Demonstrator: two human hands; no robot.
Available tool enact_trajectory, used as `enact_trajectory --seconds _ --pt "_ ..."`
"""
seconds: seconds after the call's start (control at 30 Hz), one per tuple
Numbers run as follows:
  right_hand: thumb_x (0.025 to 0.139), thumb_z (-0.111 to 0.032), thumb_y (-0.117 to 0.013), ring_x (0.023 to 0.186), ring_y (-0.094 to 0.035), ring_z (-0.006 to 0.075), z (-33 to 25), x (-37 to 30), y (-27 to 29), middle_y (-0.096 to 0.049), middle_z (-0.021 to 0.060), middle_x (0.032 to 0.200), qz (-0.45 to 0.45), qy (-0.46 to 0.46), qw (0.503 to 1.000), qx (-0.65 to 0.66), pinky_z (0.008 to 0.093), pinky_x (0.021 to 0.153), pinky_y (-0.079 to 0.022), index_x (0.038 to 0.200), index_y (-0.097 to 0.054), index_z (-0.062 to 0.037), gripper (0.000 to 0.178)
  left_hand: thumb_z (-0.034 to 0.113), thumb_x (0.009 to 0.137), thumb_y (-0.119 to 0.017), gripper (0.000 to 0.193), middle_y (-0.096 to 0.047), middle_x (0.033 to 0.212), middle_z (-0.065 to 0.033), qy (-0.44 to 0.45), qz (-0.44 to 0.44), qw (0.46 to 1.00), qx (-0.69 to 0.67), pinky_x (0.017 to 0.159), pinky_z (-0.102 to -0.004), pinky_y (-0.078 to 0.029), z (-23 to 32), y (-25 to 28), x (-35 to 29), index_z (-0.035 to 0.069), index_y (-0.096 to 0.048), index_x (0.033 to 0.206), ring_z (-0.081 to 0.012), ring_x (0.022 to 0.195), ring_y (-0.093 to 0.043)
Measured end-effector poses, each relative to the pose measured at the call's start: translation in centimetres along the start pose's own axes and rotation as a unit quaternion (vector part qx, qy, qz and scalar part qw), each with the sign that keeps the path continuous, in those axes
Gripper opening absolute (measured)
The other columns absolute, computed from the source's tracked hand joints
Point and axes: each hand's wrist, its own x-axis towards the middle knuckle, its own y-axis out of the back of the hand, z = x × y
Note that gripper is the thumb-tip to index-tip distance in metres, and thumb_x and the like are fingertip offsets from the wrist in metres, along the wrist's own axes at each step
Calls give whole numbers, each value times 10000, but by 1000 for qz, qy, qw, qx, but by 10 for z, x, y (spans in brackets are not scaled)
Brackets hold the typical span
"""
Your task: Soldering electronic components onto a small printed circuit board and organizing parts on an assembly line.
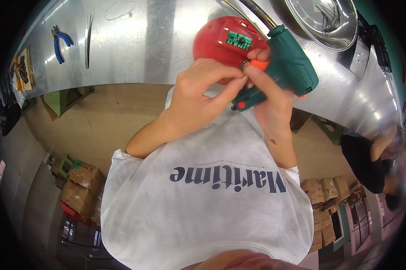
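My right hand is closed around a dark green soldering gun with an orange trigger; its thumb and a finger lie by the trigger. The gun's metal barrel points away, toward the far edge of the view. My left hand meets the right one, thumb and forefinger pinched together beside the trigger; whatever is between them is too small to make out. Just beyond both hands lies a red round housing with a small green circuit board set in it. The hands cover its near edge.
On the metal table at left lie blue-handled pliers, long tweezers and a thin wire loop. A shiny metal bowl with thin dark pieces stands far right. Another person is at the right; cardboard boxes stand behind.
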Motion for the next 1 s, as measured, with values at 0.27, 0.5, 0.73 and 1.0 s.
enact_trajectory --seconds 0.27,0.5,0.73,1.0 --pt "784 73 -617 847 -612 170 6 0 6 -584 120 1058 -2 26 1000 -5 262 674 -468 1055 -545 -13 293 -57 795 -664 98 -662 787 -102 -15 -34 999 22 664 -235 -516 -1 5 0 -39 -661 892 -160 738 -653" --pt "756 103 -637 846 -609 159 5 -2 0 -589 120 1053 20 63 996 -63 266 691 -479 1054 -559 -9 328 -63 803 -658 113 -670 813 -110 -12 -26 999 17 678 -240 -517 -2 3 -2 -44 -661 915 -164 738 -653" --pt "803 47 -611 859 -610 176 8 2 8 -582 134 1077 -12 21 1000 16 265 672 -455 1057 -562 -15 266 -60 812 -652 111 -672 799 -105 -14 -22 1000 2 683 -244 -518 -1 2 -2 -46 -660 922 -161 751 -650" --pt "805 43 -633 719 -609 143 4 0 0 -620 114 1036 10 9 1000 27 278 655 -512 1052 -577 8 255 15 771 -693 84 -681 745 -55 -5 11 1000 7 682 -287 -451 -3 0 -2 32 -686 852 -181 668 -632"
